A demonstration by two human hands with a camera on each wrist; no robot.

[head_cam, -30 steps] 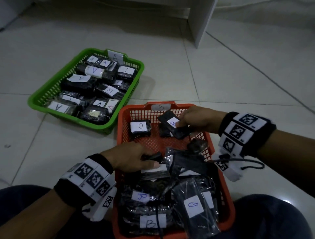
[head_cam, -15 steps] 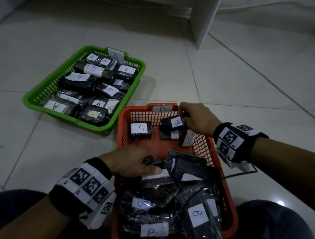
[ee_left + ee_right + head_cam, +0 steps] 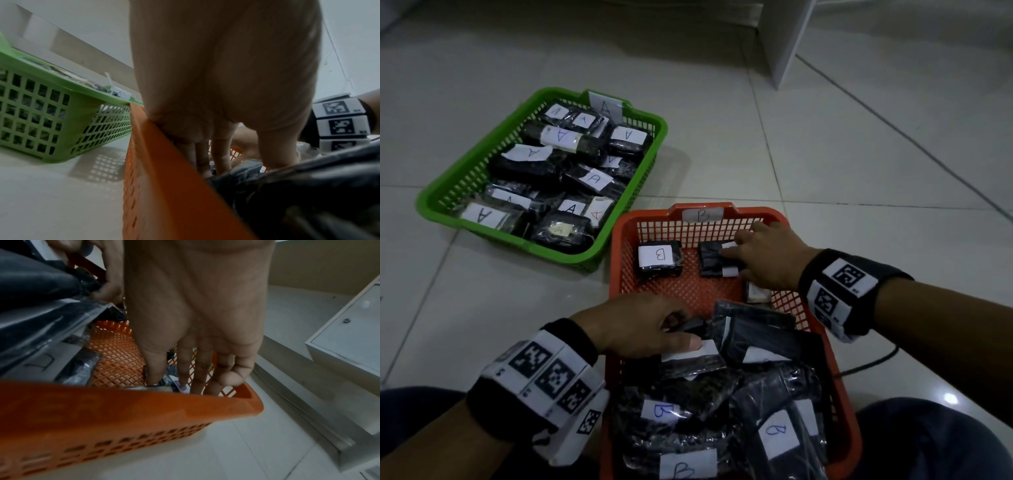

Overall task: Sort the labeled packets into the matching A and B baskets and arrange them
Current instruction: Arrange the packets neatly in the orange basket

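I judged the step in hand to be lining up B packets along the far wall of the orange basket point(image 3: 839, 404). The nearer half was a loose pile of black packets point(image 3: 722, 404), several labels reading "B" in blue ink. To do it well, I would square each packet against its neighbour, label up, before reaching for another.

The green basket point(image 3: 448, 192), just beside the orange one's far left corner, already held packets marked "A", with an "A" tag point(image 3: 606, 107) standing on its far rim. The orange one carried a "B" tag point(image 3: 702, 215).

My left hand point(image 3: 640, 325) sat at the pile's edge, fingers curled round a small dark packet point(image 3: 693, 325). My right hand point(image 3: 767, 260) lay with straight fingers on a black packet point(image 3: 710, 262) in the far row; its label was mostly covered. Beside that sat a placed packet point(image 3: 659, 259) reading "B".
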